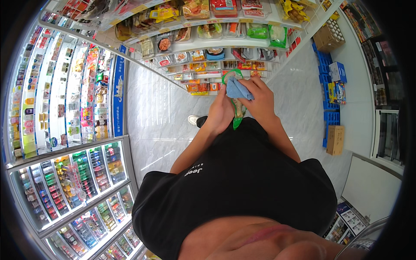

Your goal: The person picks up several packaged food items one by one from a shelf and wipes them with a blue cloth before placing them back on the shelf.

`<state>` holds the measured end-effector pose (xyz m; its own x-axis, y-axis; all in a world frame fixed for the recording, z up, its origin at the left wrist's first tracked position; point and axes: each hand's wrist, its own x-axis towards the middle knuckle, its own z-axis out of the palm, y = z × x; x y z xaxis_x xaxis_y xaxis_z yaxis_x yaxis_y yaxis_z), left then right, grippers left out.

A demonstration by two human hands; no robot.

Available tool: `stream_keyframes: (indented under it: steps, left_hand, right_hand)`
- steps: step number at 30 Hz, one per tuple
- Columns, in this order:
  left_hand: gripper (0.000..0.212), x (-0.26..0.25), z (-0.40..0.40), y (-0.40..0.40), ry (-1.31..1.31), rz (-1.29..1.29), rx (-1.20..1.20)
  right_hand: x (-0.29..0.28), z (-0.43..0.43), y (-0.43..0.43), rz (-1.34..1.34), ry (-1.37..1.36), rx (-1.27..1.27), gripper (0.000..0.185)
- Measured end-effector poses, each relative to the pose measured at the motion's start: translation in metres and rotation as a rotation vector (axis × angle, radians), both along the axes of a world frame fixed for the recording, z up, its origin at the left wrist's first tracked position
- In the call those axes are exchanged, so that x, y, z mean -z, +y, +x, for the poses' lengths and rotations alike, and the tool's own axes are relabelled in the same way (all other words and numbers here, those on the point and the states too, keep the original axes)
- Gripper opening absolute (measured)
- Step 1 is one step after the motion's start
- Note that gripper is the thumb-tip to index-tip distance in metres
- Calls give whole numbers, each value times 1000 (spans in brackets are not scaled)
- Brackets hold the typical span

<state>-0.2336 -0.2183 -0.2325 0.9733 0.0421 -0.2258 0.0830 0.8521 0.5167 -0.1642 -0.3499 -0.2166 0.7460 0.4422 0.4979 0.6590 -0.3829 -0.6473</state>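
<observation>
In front of my body, my left hand (221, 112) holds a green-edged clear plastic food packet (239, 113) by its left side. The packet hangs lengthwise, and pale contents show through its clear part. A folded blue cloth (237, 89) lies against the packet's upper face. My right hand (261, 99) grips this cloth from the right and presses it near the packet's top. The cloth and fingers hide the packet's middle. Just beyond both hands stands a white shelf rack (201, 45) of packaged foods, among them similar green packets (278, 35).
Glass-door drink coolers (74, 185) and an open refrigerated display (65, 91) line the left side. At right, blue plastic pallets (331, 120) carry a cardboard box (335, 139) and a blue-and-white carton (338, 72). Grey tiled floor (156, 120) runs between them.
</observation>
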Motion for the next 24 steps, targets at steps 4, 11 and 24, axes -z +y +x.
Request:
stream_keyframes:
  steps: [4,11,24]
  left_hand:
    - [44,18,3,2,12,25,4]
    - [47,-9,11,11,93,-101,-94]
    - [54,3,17,53,-201,-313,-258]
  right_hand:
    - [-1,-3,-1,-51,-1,15,47]
    - [6,-11,9,-23,-35,-75,43]
    - [12,-9,3,-16,70,-281,42]
